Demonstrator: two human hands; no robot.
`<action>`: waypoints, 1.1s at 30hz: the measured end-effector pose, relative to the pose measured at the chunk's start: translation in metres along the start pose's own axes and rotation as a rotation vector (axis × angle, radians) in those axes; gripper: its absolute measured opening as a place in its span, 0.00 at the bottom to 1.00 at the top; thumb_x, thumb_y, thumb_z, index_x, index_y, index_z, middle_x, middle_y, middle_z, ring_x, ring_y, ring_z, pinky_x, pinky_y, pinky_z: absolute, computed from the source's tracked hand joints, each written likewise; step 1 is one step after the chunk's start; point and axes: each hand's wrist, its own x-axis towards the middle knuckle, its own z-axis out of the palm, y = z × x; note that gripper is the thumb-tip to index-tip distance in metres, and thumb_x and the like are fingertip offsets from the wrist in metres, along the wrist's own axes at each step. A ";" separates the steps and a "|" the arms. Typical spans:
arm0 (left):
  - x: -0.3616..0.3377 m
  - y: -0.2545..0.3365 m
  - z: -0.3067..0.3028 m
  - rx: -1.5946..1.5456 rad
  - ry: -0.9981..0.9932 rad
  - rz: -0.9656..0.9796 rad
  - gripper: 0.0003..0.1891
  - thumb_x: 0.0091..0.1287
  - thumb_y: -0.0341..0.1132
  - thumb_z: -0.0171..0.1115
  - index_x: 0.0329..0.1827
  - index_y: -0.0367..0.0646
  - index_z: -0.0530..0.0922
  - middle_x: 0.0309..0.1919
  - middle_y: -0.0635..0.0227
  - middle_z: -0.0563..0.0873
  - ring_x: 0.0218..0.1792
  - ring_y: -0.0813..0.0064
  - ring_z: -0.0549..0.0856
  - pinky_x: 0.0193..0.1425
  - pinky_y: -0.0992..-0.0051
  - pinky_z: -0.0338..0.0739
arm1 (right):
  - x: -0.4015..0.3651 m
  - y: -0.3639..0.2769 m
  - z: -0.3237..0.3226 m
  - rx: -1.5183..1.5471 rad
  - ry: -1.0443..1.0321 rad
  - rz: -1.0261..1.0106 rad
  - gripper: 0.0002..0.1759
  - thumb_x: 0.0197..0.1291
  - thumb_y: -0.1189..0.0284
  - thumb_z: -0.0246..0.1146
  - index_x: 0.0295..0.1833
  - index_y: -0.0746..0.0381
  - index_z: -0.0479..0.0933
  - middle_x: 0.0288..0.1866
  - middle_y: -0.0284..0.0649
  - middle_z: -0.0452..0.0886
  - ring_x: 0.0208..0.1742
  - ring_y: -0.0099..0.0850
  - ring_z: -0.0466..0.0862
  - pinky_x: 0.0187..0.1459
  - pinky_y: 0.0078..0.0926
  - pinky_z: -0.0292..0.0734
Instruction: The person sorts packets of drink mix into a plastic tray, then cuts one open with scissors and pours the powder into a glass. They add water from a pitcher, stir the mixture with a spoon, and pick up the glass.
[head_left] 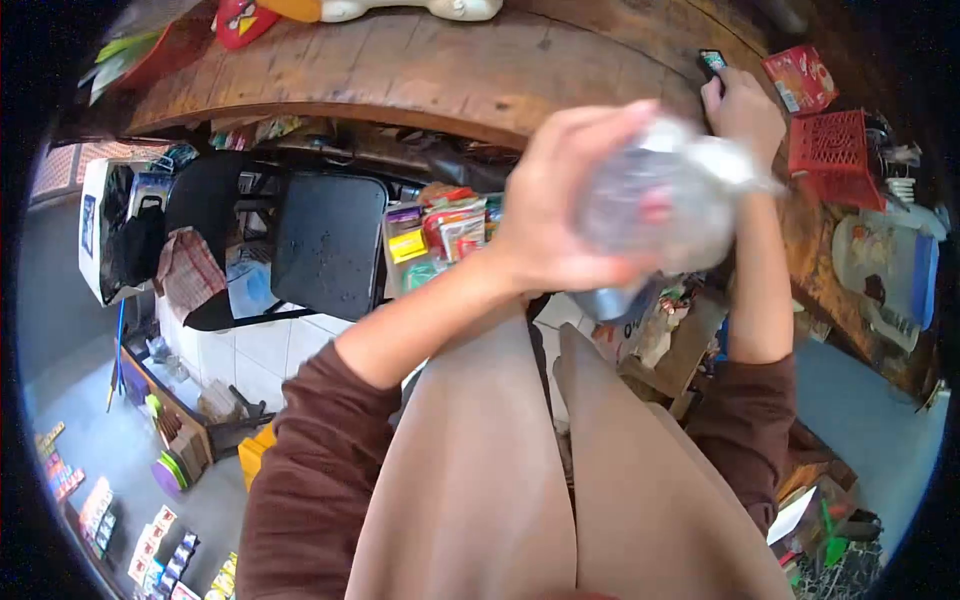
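Note:
A clear plastic bottle (665, 200), blurred by motion, is in my left hand (550, 200), whose fingers and thumb wrap round it above my lap. Its contents cannot be made out, apart from a small red patch on it. Farther out, my right hand (748, 110) rests at the wooden table (450, 75), closed on a small dark object (712, 61) with a light and green face. The bottle partly covers the right wrist.
A red packet (800, 80), a red basket (835, 150) and a clear plastic container (885, 265) lie on the table's right side. Red and yellow toys stand at the far edge. A black chair (330, 240) and colourful packets (445, 235) are below the table on the left.

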 end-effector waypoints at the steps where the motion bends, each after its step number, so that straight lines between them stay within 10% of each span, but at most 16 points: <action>1: -0.033 0.002 -0.024 -0.032 0.043 -0.156 0.45 0.36 0.43 0.72 0.62 0.42 0.64 0.54 0.59 0.71 0.54 0.62 0.73 0.60 0.63 0.66 | -0.009 -0.011 -0.022 0.203 0.125 0.104 0.12 0.52 0.63 0.57 0.34 0.61 0.79 0.31 0.41 0.81 0.29 0.39 0.80 0.31 0.29 0.74; 4: -0.097 -0.003 -0.078 -0.072 0.194 -0.523 0.46 0.40 0.42 0.71 0.64 0.37 0.60 0.57 0.57 0.68 0.58 0.64 0.70 0.62 0.69 0.63 | -0.053 -0.056 -0.084 0.942 0.186 0.447 0.10 0.60 0.71 0.57 0.35 0.68 0.76 0.27 0.28 0.74 0.30 0.14 0.68 0.33 0.13 0.65; 10: -0.202 -0.034 -0.141 0.247 0.046 -0.718 0.42 0.36 0.36 0.71 0.61 0.40 0.66 0.53 0.58 0.73 0.56 0.64 0.72 0.61 0.69 0.65 | -0.198 -0.134 -0.066 1.193 -0.193 0.638 0.08 0.57 0.75 0.60 0.28 0.64 0.69 0.26 0.30 0.72 0.30 0.17 0.70 0.32 0.16 0.66; 12: -0.210 -0.027 -0.145 0.387 -0.145 -0.802 0.41 0.36 0.36 0.71 0.60 0.41 0.68 0.51 0.57 0.74 0.53 0.60 0.73 0.60 0.68 0.65 | -0.235 -0.165 -0.033 1.511 -0.399 1.013 0.06 0.53 0.79 0.62 0.28 0.65 0.71 0.27 0.30 0.75 0.30 0.15 0.74 0.32 0.13 0.68; 16: -0.220 -0.032 -0.133 0.509 -0.306 -0.789 0.42 0.34 0.36 0.71 0.60 0.51 0.69 0.50 0.61 0.73 0.53 0.58 0.71 0.61 0.62 0.63 | -0.274 -0.192 0.008 1.381 -0.535 0.806 0.09 0.46 0.82 0.63 0.34 0.67 0.72 0.27 0.38 0.79 0.31 0.20 0.80 0.34 0.18 0.74; 21: -0.223 -0.042 -0.110 0.776 -0.657 -0.476 0.44 0.32 0.36 0.72 0.61 0.64 0.67 0.51 0.67 0.72 0.54 0.60 0.69 0.64 0.52 0.55 | -0.255 -0.198 0.017 1.062 -0.501 0.397 0.19 0.41 0.84 0.57 0.43 0.61 0.72 0.36 0.52 0.75 0.38 0.53 0.77 0.38 0.39 0.75; 30: -0.233 -0.061 -0.092 0.889 -0.848 -0.458 0.47 0.38 0.31 0.71 0.66 0.65 0.59 0.56 0.67 0.67 0.58 0.59 0.67 0.64 0.45 0.53 | -0.229 -0.205 -0.003 0.663 -0.513 0.493 0.10 0.44 0.76 0.56 0.36 0.60 0.74 0.36 0.51 0.76 0.33 0.48 0.79 0.35 0.42 0.75; 33: -0.241 -0.068 -0.092 0.893 -0.797 -0.377 0.48 0.37 0.31 0.71 0.66 0.64 0.59 0.55 0.68 0.68 0.58 0.59 0.67 0.64 0.45 0.53 | -0.243 -0.207 0.025 0.574 -0.499 0.181 0.06 0.48 0.75 0.56 0.34 0.59 0.73 0.29 0.44 0.78 0.33 0.43 0.80 0.33 0.39 0.75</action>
